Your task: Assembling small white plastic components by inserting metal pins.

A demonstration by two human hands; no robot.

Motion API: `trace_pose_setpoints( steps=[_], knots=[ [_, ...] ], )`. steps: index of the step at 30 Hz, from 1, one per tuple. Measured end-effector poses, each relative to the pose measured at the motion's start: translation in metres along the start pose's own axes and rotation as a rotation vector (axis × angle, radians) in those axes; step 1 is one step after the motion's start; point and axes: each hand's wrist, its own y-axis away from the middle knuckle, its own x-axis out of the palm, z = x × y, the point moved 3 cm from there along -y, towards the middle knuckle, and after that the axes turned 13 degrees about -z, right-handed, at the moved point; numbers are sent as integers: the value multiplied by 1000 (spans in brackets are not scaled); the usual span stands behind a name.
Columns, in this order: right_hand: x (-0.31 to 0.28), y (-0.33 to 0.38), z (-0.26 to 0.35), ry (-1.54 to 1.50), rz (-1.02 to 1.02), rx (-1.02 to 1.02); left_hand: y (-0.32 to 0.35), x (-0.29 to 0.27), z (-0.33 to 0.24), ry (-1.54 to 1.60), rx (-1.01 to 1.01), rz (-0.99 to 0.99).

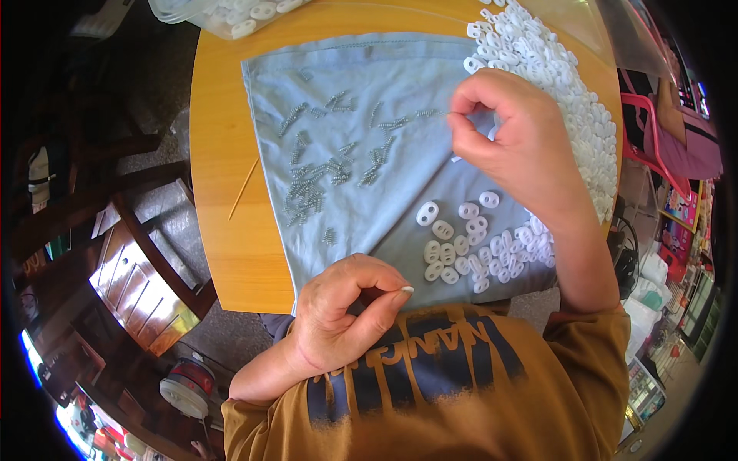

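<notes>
My left hand (350,303) is held low over the near edge of the cloth, thumb and forefinger pinching a small white plastic piece (407,290), mostly hidden by the fingers. Further off to the right, my right hand (519,134) pinches with thumb and forefinger at the end of a thin metal spring (429,114). More small coil springs (307,188) lie scattered and tangled over the left half of the grey cloth (265,100). Between my hands, white oval pieces with two holes (442,229) are spread on the cloth.
A large heap of the white pieces (588,138) runs along the table's right side. A clear plastic tub (223,19) with more stands at the far left. One thin stick (244,188) lies on the wooden table (223,261). Beyond the right edge is a red chair (653,138).
</notes>
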Motion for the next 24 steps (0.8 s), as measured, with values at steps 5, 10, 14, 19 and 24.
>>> trace_pose_setpoints(
  steps=[5, 10, 14, 19, 24],
  knots=[
    [-3, 5, 2, -246, 24, 129, 4, -1, -3, 198, -189, -33],
    [-3, 13, 8, -464, 105, 216, -4, -2, -12, 362, -340, -77],
    [-2, 21, 24, -761, 144, 374, -15, 0, -18, 363, -342, -176],
    [-6, 31, 37, -913, 231, 513, -26, 1, -35, -67, 41, -309],
    [-7, 42, 44, -902, 361, 570, -30, 4, -40, -192, 288, -263]
  ],
)
